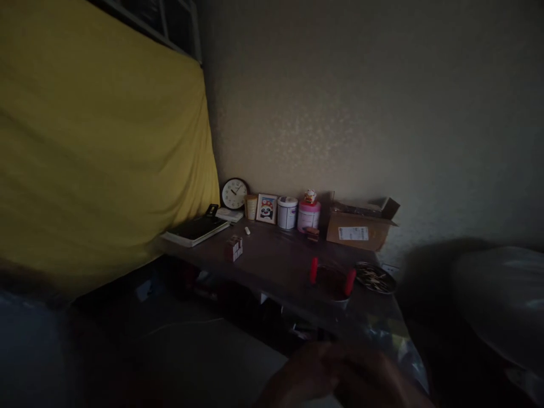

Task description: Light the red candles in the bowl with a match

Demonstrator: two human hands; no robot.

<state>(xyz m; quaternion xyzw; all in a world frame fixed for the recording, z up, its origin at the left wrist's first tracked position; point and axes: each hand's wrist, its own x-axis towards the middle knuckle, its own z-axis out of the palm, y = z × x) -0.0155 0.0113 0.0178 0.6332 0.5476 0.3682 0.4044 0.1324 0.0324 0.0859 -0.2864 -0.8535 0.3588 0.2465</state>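
Low in the view, dim and blurred, my left hand (300,371) and my right hand (374,374) are close together, just in front of the table's near edge. Their fingers merge in the dark, so whether they hold anything cannot be made out. Beyond them on the dark table (272,255) is a round dark dish (332,281) with a red candle (313,271) on its left and another red candle (349,281) on its right. A round tray (376,279) of thin pale sticks lies to the right of that dish.
Along the wall stand a round clock (234,194), a panda picture (266,208), a white tin (288,213), a pink tin (309,216) and an open cardboard box (359,226). A small red-and-white box (233,248) sits left. A yellow curtain (106,130) hangs at the left.
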